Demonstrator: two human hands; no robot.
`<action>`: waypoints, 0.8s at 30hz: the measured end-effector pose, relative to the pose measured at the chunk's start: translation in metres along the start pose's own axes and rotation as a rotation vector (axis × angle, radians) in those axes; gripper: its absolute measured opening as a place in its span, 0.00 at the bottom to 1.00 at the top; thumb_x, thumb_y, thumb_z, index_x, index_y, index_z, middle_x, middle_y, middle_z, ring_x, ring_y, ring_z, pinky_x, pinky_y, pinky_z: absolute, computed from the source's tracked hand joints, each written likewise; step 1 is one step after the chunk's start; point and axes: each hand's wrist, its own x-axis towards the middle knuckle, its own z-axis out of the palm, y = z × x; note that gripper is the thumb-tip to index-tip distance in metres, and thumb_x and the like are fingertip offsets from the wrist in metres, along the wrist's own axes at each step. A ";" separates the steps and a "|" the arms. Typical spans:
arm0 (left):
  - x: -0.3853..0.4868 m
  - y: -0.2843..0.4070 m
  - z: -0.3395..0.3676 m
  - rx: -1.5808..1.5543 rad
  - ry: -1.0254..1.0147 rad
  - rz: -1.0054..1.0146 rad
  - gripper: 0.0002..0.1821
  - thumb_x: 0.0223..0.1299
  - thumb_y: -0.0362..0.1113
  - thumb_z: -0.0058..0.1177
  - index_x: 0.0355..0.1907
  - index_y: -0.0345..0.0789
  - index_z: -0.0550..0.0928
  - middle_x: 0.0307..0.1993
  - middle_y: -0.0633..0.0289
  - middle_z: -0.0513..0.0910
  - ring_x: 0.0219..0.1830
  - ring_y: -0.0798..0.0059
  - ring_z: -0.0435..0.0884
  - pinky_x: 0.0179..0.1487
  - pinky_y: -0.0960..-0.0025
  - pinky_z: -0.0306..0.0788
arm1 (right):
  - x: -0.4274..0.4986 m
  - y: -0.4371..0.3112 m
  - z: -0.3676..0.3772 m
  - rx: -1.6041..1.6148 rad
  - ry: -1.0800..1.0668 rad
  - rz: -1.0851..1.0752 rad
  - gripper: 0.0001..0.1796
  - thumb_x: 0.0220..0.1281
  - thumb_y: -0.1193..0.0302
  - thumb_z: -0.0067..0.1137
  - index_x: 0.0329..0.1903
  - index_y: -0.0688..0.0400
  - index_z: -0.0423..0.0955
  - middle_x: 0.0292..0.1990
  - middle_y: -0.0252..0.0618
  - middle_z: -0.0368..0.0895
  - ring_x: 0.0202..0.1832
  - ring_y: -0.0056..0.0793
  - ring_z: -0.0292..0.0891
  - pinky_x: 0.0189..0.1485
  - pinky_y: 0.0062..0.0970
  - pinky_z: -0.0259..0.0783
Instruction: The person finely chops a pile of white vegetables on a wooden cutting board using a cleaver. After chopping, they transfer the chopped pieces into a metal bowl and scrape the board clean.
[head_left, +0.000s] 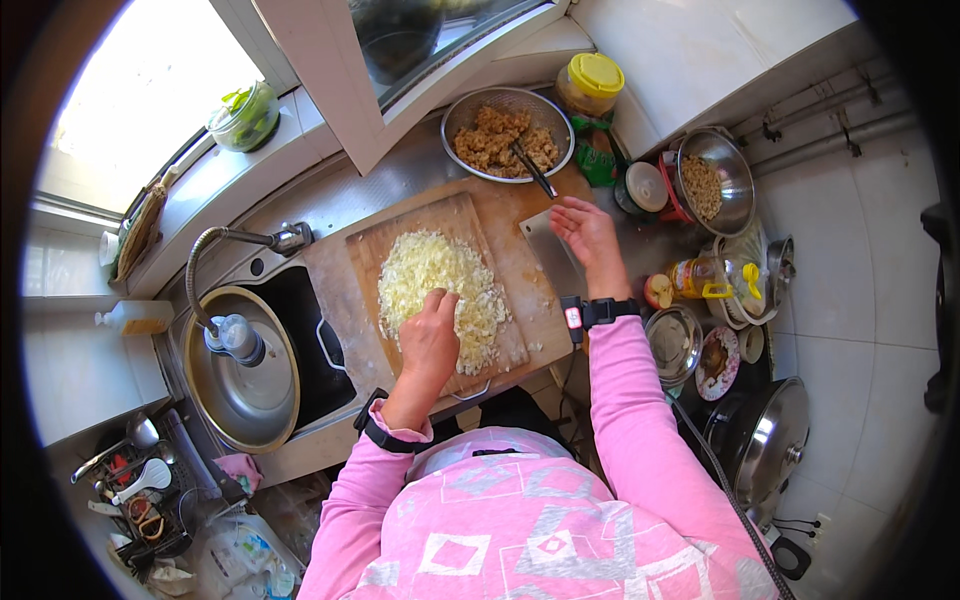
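Note:
A pile of finely chopped pale cabbage (420, 262) covers most of a wooden cutting board (367, 270), which lies on a larger worn board (337, 300). My left hand (431, 337) is over the near side of the pile with its fingertips down at the cabbage; whether it grips any is hidden. Held out to the right, my right hand (592, 236) has its fingers spread and nothing in them. Beside and below it lies a flat metal blade (547, 236) with a small hole, probably a cleaver. Behind stands a steel bowl (457, 165) of minced filling (495, 139) with dark chopsticks (531, 166).
Left of the boards is the sink (326, 397), with a metal basin (262, 390) under the flexible faucet (196, 277). On the right stand a steel bowl of chopped food (703, 187), an oil bottle (694, 279), a bitten apple (658, 291) and a lidded pot (772, 442).

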 end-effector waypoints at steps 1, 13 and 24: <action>0.001 -0.002 -0.002 -0.023 0.022 0.026 0.23 0.46 0.21 0.53 0.49 0.37 0.82 0.45 0.54 0.83 0.30 0.54 0.85 0.36 0.58 0.79 | 0.003 0.004 0.006 0.012 -0.070 -0.001 0.14 0.70 0.75 0.54 0.55 0.65 0.71 0.44 0.49 0.84 0.42 0.38 0.85 0.43 0.33 0.83; 0.002 0.001 -0.008 -0.058 0.067 -0.005 0.14 0.47 0.23 0.55 0.40 0.34 0.83 0.35 0.53 0.79 0.40 0.57 0.81 0.39 0.58 0.74 | 0.060 0.043 0.081 0.171 -0.112 0.093 0.15 0.72 0.62 0.54 0.49 0.61 0.75 0.38 0.45 0.85 0.36 0.37 0.83 0.36 0.33 0.82; 0.000 -0.004 -0.010 0.028 0.201 0.123 0.11 0.50 0.23 0.54 0.38 0.34 0.83 0.35 0.53 0.81 0.41 0.58 0.80 0.43 0.55 0.73 | 0.034 0.030 0.066 0.111 -0.060 0.047 0.16 0.68 0.74 0.40 0.54 0.65 0.70 0.44 0.51 0.83 0.41 0.43 0.83 0.38 0.40 0.84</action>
